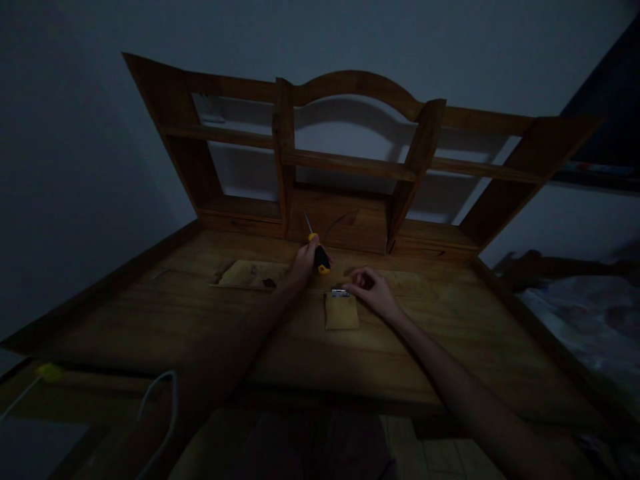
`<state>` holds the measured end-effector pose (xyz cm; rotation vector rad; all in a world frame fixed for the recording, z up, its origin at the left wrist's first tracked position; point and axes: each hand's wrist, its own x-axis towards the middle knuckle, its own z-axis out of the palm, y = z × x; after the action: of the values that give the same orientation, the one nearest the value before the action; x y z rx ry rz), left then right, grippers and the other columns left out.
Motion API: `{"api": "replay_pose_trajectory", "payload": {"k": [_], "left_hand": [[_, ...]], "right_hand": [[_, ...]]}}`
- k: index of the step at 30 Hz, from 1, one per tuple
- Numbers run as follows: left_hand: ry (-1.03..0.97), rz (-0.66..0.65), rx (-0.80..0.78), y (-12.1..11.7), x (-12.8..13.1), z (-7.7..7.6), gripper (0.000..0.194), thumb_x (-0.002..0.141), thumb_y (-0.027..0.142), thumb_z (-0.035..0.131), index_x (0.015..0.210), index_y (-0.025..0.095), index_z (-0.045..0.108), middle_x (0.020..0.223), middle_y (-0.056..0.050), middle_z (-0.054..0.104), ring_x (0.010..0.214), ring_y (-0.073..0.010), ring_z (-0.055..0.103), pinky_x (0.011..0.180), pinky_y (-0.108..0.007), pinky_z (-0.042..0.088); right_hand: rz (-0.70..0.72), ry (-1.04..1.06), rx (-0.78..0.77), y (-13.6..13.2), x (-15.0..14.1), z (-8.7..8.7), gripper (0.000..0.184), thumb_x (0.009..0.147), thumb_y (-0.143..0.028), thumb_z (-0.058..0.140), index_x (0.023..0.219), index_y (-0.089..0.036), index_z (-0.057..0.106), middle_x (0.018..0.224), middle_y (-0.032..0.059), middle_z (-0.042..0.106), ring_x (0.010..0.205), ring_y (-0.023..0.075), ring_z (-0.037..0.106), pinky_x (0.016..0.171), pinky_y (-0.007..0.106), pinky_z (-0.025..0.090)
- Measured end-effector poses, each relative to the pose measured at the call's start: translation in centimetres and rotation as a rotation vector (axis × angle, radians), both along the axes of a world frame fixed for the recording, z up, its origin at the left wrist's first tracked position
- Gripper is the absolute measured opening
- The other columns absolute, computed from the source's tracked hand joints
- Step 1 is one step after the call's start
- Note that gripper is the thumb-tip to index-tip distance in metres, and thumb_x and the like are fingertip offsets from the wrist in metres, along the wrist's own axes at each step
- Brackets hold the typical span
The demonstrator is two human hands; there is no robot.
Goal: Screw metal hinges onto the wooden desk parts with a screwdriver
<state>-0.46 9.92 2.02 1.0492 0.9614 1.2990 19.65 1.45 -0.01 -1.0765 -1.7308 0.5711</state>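
My left hand (303,261) is closed around a screwdriver (321,259) with a yellow and black handle. Its thin shaft points up and away, toward the back of the desk. My right hand (371,288) is beside a small shiny metal hinge (341,293), fingers curled and the thumb side close to it or touching it. That hinge sits at the far edge of a small square wooden piece (342,313) lying on the desktop. Whether the right fingers pinch something tiny is too dark to make out.
A wooden desk (200,327) has a shelf unit (350,160) with small drawers along its back. Left of centre lies a flat pale board or paper (250,272) with a dark bit (269,283) on it. A white cable (173,400) loops at the front left.
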Motion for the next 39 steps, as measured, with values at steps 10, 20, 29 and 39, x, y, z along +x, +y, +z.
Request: {"api": "replay_pose_trajectory", "payload": {"k": [10, 20, 29, 39], "left_hand": [[-0.027, -0.055, -0.004, -1.0, 1.3, -0.9, 0.054, 0.092, 0.071, 0.050, 0.077, 0.019, 0.055, 0.060, -0.003, 0.067, 0.049, -0.0182, 0.065, 0.050, -0.028, 0.050], [-0.031, -0.027, 0.033, -1.1, 1.2, -0.9, 0.053, 0.095, 0.068, 0.047, 0.075, 0.019, 0.054, 0.059, -0.004, 0.066, 0.048, -0.0165, 0.063, 0.051, -0.026, 0.047], [-0.040, -0.019, 0.013, -1.0, 1.6, -0.8, 0.055, 0.095, 0.068, 0.047, 0.070, 0.020, 0.052, 0.056, -0.002, 0.063, 0.048, -0.0157, 0.061, 0.051, -0.025, 0.046], [-0.047, -0.056, -0.002, -0.8, 1.9, -1.0, 0.058, 0.093, 0.072, 0.048, 0.068, 0.020, 0.053, 0.056, -0.003, 0.064, 0.048, -0.0160, 0.062, 0.050, -0.026, 0.046]], "right_hand": [[-0.066, -0.090, -0.115, -0.1, -0.3, -0.5, 0.041, 0.079, -0.059, 0.076, 0.072, -0.021, 0.064, 0.073, 0.0018, 0.065, 0.067, 0.0174, 0.055, 0.061, 0.030, 0.042], [0.264, -0.574, -0.109, 0.5, 1.9, 5.3, 0.031, 0.096, -0.045, 0.060, 0.110, -0.022, 0.075, 0.101, 0.0070, 0.073, 0.088, 0.0199, 0.067, 0.077, 0.030, 0.047], [0.168, -1.367, -0.123, 1.1, -1.5, 8.9, 0.047, 0.102, -0.047, 0.044, 0.091, -0.015, 0.076, 0.082, 0.0149, 0.075, 0.069, 0.0225, 0.069, 0.061, 0.030, 0.040], [0.235, -1.387, -0.164, 2.0, -1.2, 9.3, 0.039, 0.100, -0.041, 0.047, 0.098, -0.015, 0.076, 0.086, 0.0132, 0.076, 0.067, 0.0211, 0.069, 0.057, 0.028, 0.037]]}}
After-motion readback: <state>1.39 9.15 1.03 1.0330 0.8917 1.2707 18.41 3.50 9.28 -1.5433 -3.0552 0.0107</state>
